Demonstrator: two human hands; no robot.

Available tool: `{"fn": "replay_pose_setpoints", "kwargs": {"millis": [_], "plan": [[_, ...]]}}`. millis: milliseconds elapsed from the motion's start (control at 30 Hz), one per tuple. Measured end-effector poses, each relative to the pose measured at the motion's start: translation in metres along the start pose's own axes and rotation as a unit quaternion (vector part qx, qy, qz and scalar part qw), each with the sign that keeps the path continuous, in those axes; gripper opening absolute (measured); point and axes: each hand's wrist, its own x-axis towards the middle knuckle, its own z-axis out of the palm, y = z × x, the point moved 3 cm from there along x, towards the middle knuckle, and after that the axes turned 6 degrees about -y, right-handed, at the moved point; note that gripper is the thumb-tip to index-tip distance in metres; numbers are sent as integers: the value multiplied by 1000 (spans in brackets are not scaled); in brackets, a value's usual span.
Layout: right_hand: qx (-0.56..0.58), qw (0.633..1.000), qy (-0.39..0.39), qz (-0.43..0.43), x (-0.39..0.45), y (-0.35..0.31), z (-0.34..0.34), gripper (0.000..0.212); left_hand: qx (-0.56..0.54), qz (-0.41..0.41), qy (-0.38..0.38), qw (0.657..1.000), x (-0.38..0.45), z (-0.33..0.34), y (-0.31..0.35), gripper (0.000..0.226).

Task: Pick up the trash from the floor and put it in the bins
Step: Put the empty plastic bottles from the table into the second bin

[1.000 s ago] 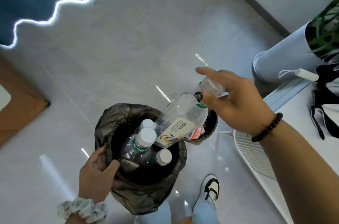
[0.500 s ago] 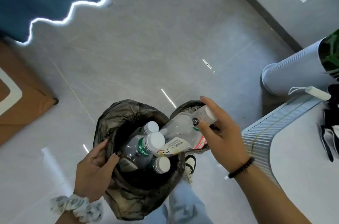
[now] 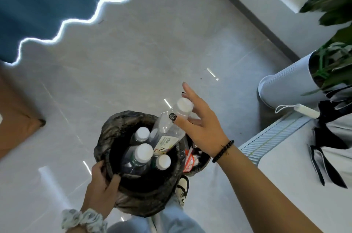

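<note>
**Operator:** Report status, taking the black-bagged round waste bin (image 3: 106, 138) as the reference.

**Inspector:** The bin is held off the floor. The left hand (image 3: 101, 188) is clenched on its near rim, pinching the bag liner. Three clear plastic bottles with white caps (image 3: 142, 153) already stand upright inside it.

**Operator:** And the item in process?

**Inspector:** A fourth clear plastic bottle with a white cap and printed label (image 3: 169, 128) is part-way in. Its base is below the far-right rim of the bin; its cap end projects up and out, tilted away from the bin. The right hand (image 3: 200, 128) grasps it at the neck: the thumb presses the shoulder, the other fingers are spread behind the cap and partly open. I judge the grip to be loosening for release, but contact is not broken.

**Operator:** Is there a second receptacle?

**Inspector:** Yes. A second, smaller dark bin holding red-and-white wrappers (image 3: 191, 160) sits just to the right of the reference bin, mostly hidden behind it.

**Operator:** What is left?

**Inspector:** The pale grey tiled floor (image 3: 152, 57) beyond the bin shows no further trash, only a few small dark specks. Floor outside the view cannot be assessed. Judgement: the task is near its end; the current bottle needs releasing.
</note>
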Motion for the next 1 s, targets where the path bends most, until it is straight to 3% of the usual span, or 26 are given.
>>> {"fn": "replay_pose_setpoints", "kwargs": {"millis": [100,233,400,700,867,1000], "plan": [[-40,998,9,-44,4,4,-5,55,-36,0,33,999,8,8,17,46],[-46,998,9,-50,13,14,-3,60,-55,-9,62,997,23,4,24,48],[51,998,29,25,23,32,-4,61,43,-39,-6,998,54,0,17,43],[135,972,109,159,35,71,21,32,142,-47,-50,988,99,-20,25,54],[146,960,149,187,44,92,33,28,41,-71,-66,994,138,-30,-7,60],[161,937,206,233,42,131,38,20,-63,-101,-59,991,163,-32,-27,37]]}}
